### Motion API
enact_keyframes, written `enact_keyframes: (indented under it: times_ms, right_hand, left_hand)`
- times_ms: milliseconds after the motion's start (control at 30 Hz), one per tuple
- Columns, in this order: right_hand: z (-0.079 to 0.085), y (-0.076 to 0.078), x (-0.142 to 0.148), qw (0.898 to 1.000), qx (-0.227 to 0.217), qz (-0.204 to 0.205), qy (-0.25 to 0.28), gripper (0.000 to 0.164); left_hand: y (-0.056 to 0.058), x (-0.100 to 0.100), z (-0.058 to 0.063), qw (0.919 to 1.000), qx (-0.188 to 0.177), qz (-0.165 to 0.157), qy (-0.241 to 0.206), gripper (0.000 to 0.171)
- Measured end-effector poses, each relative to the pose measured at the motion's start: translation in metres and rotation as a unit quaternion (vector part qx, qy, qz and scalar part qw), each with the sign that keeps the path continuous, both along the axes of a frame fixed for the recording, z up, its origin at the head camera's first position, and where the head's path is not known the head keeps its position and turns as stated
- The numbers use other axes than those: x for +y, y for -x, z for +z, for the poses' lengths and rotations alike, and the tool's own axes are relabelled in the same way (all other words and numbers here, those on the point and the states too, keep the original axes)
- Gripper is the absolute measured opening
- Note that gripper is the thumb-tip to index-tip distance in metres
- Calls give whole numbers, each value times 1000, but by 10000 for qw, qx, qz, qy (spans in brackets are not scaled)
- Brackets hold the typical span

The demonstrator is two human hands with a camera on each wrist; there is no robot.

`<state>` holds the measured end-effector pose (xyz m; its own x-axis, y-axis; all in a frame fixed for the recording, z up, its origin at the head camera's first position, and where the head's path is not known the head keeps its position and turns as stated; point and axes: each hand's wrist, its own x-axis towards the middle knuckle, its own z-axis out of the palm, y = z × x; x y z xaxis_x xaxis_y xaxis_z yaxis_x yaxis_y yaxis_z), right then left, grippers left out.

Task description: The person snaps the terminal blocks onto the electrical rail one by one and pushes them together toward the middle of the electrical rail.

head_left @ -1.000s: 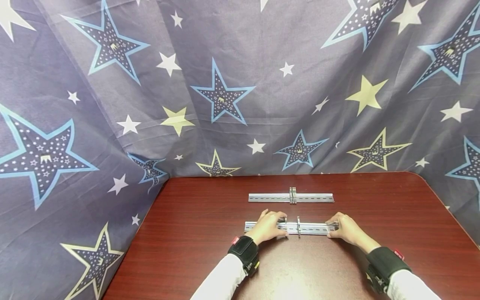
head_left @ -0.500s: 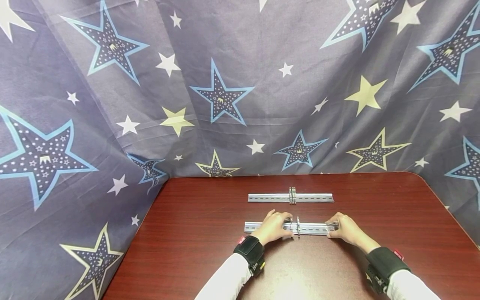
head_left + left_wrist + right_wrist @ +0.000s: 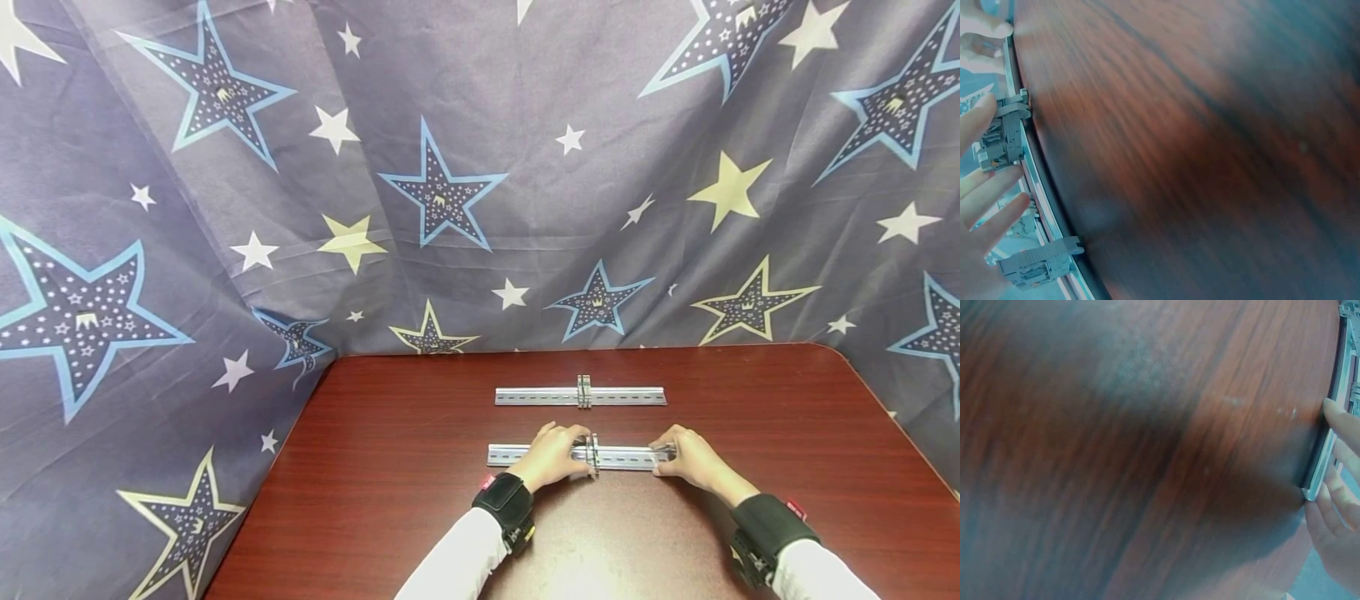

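A silver slotted DIN rail lies crosswise on the table in the head view. My left hand bends over it and pinches a grey terminal block between thumb and fingers. Right beside those fingertips, a slim terminal block stands upright on the rail. The left wrist view shows another grey terminal block on the rail, close by the palm; my hand hides it in the head view. At the rail's right end, my right hand grips it with the thumb on the near edge and fingers behind.
A second DIN rail lies parallel, farther back, with several terminal blocks grouped near its middle. The reddish-brown table ends at a star-patterned curtain behind and at the sides.
My left hand has slid to the right along the near rail, bringing its terminal block up beside the slim one. The right hand keeps its place on the rail's end.
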<state>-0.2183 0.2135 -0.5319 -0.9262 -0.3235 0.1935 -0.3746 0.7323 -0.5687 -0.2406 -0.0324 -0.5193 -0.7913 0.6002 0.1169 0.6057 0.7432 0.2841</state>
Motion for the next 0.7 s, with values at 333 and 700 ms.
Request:
enact_keyframes:
  times_ms: [333,700]
  right_hand:
    - [0,-1,-1,10000,-15,-33,33,31]
    - [0,0,0,9999,-105,-74,18,30]
  left_hand:
    - [0,2,-3,9999,128,-52,-16,53]
    - [0,4,-5,9998,161,-64,-13,54]
